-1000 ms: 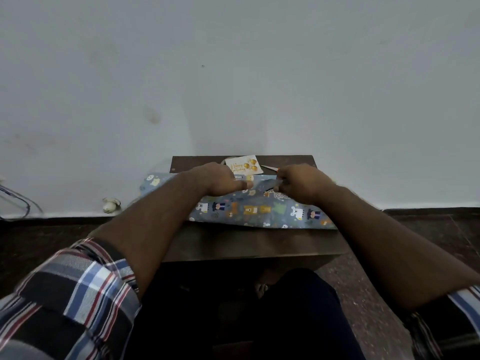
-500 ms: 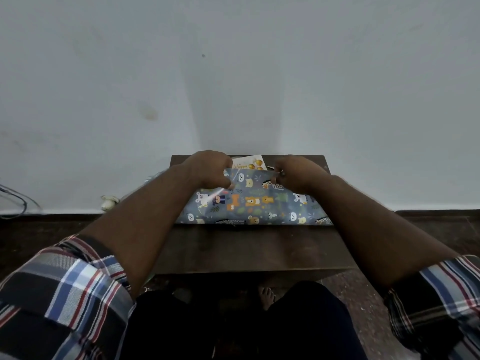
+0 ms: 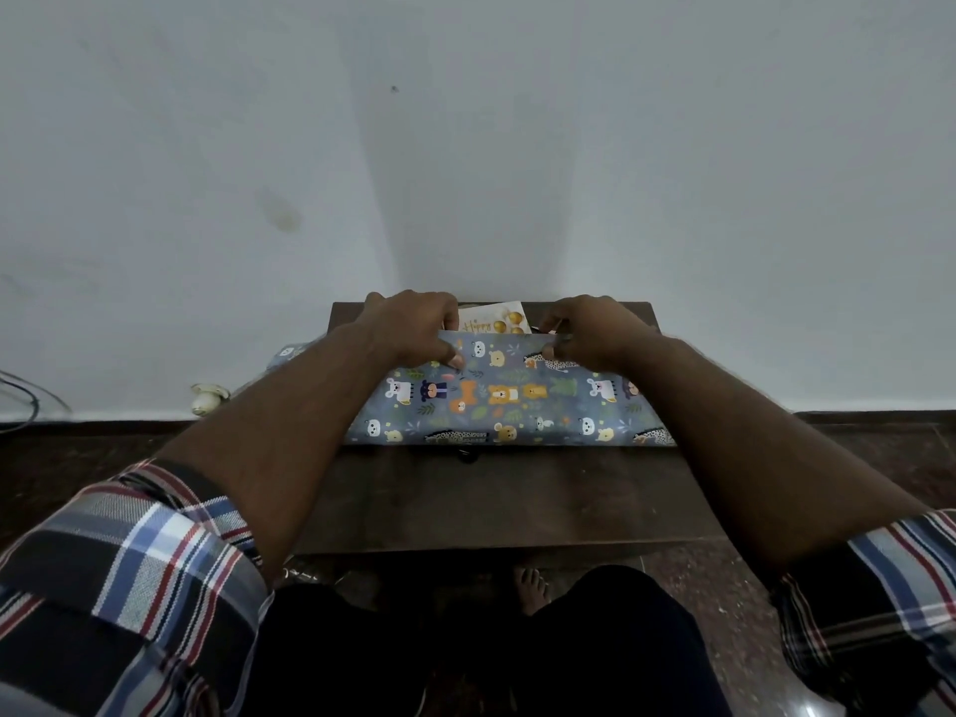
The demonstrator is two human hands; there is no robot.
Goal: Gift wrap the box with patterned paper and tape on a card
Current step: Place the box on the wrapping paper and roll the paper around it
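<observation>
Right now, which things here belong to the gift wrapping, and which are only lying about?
For the job:
- patterned paper, its far edge pinched by left hand and right hand
- card
- table

Lying about:
- white plug on the floor
- cables by the wall

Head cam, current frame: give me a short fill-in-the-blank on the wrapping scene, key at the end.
1. Both the left hand and the right hand grip the far edge of the patterned ____.
2. The greeting card lies on the table beyond the paper, between the two ____.
3. The card's printed word reads ____.
4. The paper's background colour is ____, printed with cartoon animals.

Missing words: paper; hands; Happy; blue
</observation>
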